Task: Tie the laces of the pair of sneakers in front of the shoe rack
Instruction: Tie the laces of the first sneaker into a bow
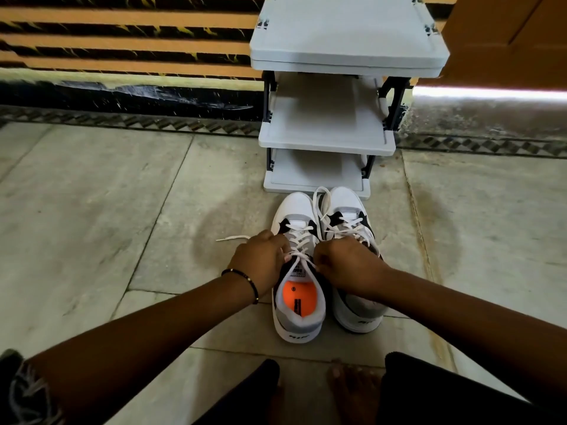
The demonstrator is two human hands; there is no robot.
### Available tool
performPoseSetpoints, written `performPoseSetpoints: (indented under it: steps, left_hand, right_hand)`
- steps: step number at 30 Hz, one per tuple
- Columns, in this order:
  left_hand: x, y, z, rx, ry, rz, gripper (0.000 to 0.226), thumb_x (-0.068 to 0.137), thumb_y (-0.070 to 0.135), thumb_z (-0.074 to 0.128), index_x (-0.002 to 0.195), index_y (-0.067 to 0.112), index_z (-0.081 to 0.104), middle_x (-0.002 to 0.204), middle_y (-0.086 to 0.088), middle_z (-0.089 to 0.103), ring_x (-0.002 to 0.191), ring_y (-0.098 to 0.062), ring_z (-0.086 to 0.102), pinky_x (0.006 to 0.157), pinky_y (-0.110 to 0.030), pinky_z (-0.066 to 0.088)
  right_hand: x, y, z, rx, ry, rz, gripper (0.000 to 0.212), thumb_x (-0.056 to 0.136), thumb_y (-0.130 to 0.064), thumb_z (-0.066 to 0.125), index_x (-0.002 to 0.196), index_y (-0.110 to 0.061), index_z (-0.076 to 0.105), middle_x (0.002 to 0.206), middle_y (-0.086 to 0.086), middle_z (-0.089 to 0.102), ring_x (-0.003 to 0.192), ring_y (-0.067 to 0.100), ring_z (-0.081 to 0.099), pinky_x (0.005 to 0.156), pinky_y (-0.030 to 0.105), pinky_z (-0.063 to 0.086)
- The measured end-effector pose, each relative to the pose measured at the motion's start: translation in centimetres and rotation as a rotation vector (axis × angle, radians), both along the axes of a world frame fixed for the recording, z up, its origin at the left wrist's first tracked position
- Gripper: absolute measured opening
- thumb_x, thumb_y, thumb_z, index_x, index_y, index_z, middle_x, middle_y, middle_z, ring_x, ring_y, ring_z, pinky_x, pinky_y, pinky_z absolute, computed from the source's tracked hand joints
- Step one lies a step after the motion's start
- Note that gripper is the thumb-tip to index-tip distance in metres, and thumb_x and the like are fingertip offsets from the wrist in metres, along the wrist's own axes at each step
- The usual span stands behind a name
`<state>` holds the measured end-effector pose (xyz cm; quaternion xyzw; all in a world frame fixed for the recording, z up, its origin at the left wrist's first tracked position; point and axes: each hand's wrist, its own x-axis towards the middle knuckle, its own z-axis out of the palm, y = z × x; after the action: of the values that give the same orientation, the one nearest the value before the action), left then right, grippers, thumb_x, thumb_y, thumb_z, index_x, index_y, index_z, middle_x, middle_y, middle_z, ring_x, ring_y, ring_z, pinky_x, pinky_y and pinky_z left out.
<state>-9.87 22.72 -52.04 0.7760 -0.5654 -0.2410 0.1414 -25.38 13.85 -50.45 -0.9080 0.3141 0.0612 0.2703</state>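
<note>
Overhead, the stone-tiled floor fills most of the view, meeting a striped wall at the far side. Against that wall stands a grey shoe rack with three tiers, the shelves bare as far as can be seen. Directly in front of its lowest shelf sits the pair of sneakers, side by side and touching, toes pointing at the rack.

Left sneaker: white and grey with black panels, orange insole visible through the open collar. Right sneaker: same pattern, its heel partly covered by the person's right forearm; its laces lie loose, looping over the toe area.

Both hands work over the upper eyelets of the left sneaker. The left hand, with a dark beaded bracelet on the wrist, has its grip closed on one strand of the left sneaker's lace; a free end of that lace trails out onto the floor beyond the knuckles. The right hand has its grip pinched on the opposite strand, just beside the tongue. The two strands cross between the hands.

Bare toes show at the bottom edge, near the heels.
</note>
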Motion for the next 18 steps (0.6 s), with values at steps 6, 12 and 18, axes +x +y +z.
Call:
performPoseSetpoints:
  steps: [6,12,18]
  left_hand:
    - [0.6,-0.7,-0.1,-0.035,0.054,0.0,0.014,0.087,0.017,0.053,0.091,0.007,0.062,0.101,-0.016,0.061,0.093,-0.03,0.057,0.077,-0.033,0.043]
    - [0.8,-1.1,1.1,0.035,-0.427,-0.245,0.033,0.088,0.009,0.039,0.118,0.017,0.051,0.114,-0.007,0.06,0.115,-0.028,0.046,0.093,-0.035,0.033]
    - [1.2,-0.7,1.9,0.027,-0.562,-0.361,0.04,0.085,0.008,0.041,0.12,0.025,0.053,0.113,-0.004,0.058,0.114,-0.028,0.044,0.094,-0.038,0.03]
  right_hand:
    - [1.2,0.3,0.9,0.162,-0.046,-0.084,0.008,0.084,-0.013,0.053,0.077,-0.012,0.056,0.069,0.001,0.053,0.071,0.02,0.05,0.055,0.025,0.037]
    - [1.3,0.5,0.8,0.134,-0.001,-0.097,0.017,0.086,-0.01,0.05,0.089,-0.007,0.067,0.093,0.014,0.068,0.077,0.021,0.055,0.067,0.026,0.039]
    - [0.8,-0.6,1.0,-0.143,0.128,-0.017,0.014,0.075,-0.005,0.055,0.084,-0.005,0.065,0.089,0.017,0.067,0.084,0.033,0.063,0.061,0.029,0.041]
